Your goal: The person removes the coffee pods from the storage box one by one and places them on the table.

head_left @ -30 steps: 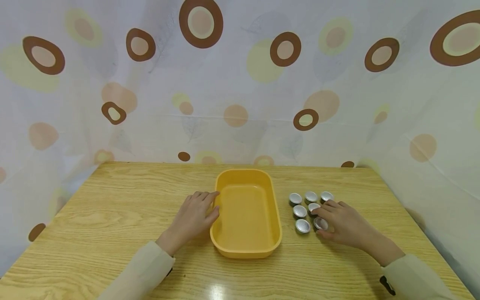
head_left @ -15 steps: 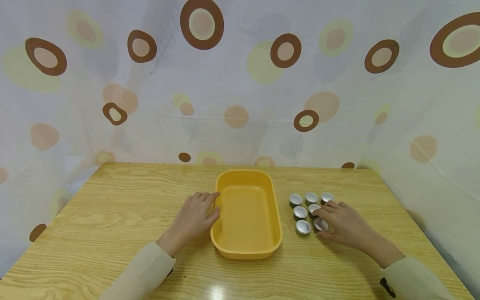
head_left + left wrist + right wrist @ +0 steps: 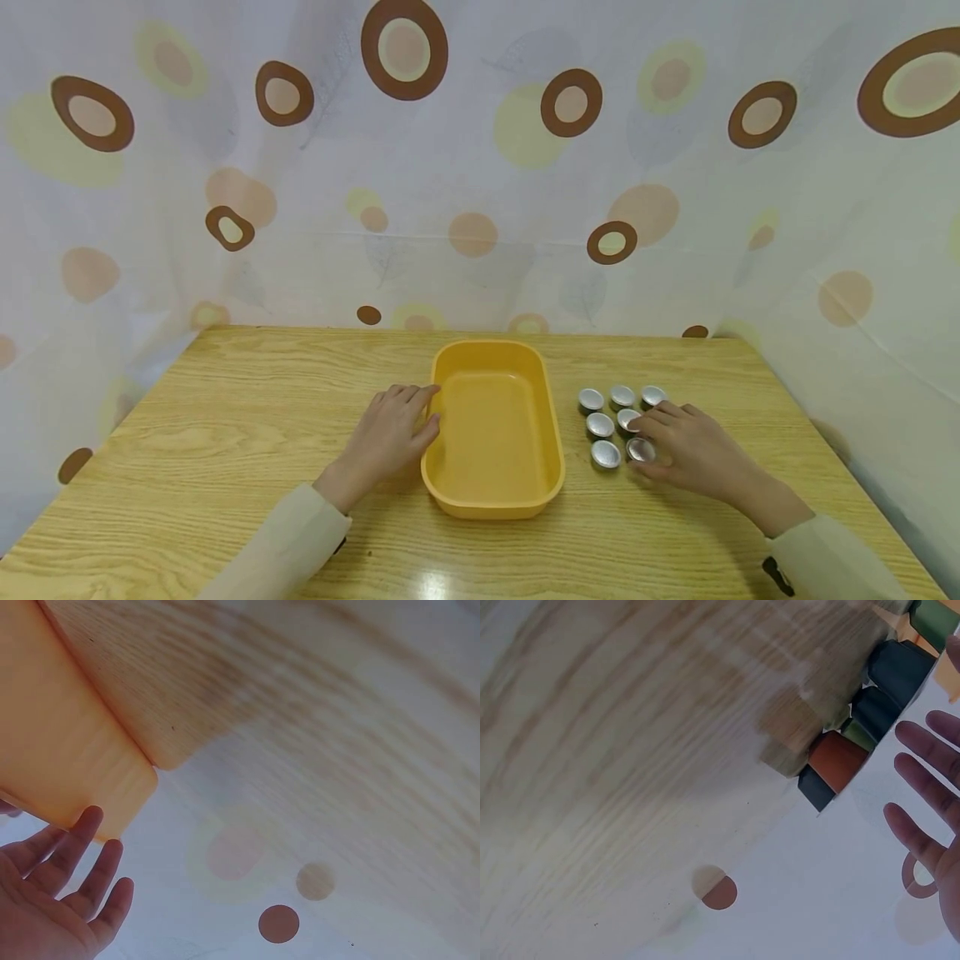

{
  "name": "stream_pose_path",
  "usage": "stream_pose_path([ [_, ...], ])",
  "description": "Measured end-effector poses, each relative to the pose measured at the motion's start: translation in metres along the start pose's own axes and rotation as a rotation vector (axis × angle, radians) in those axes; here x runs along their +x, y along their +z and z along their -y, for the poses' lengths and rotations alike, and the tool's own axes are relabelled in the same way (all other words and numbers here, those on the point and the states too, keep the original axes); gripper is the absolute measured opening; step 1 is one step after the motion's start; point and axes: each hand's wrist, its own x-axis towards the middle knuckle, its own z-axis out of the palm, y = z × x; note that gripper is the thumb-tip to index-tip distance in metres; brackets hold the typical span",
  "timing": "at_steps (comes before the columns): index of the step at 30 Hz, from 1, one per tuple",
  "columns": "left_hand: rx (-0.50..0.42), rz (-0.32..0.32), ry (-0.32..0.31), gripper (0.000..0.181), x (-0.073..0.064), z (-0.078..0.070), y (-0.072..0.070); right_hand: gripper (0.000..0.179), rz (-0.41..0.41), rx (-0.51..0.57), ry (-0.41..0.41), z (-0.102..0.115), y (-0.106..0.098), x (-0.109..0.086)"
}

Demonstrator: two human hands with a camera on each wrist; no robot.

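Note:
An orange-yellow plastic basin (image 3: 491,510) stands mid-table. My left hand (image 3: 386,442) rests at its left rim, thumb and fingertips reaching just over the edge; in the left wrist view those fingers (image 3: 88,825) look fairly straight and spread. To the basin's right, several coffee capsules stand foil side up in short rows, one of them the near-left capsule (image 3: 605,455). Over the right-hand column is my right hand (image 3: 693,454), its thumb and forefinger on either side of the near-right capsule (image 3: 641,450). Whether they touch it is unclear. The other fingers (image 3: 922,761) extend loosely.
The wooden table (image 3: 247,417) runs back to a patterned curtain (image 3: 480,167), which also hangs along both sides. From the right wrist, the capsules' coloured sides show, including a reddish-brown capsule (image 3: 837,760) and a dark one (image 3: 900,671).
My right hand has shifted very slightly, its fingertips opening a little around the near-right capsule. The left hand, basin and other capsules stay where they were.

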Motion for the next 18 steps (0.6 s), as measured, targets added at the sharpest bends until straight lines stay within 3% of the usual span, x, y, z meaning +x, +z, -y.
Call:
stream_pose_path([
  [7, 0.035, -0.012, 0.016, 0.039, 0.000, -0.001, -0.001, 0.035, -0.033, 0.023, 0.020, -0.005, -0.006, 0.003],
  [18, 0.069, -0.084, 0.004, 0.039, -0.005, 0.002, -0.010, 0.042, -0.078, 0.017, 0.105, -0.016, -0.021, 0.004],
])
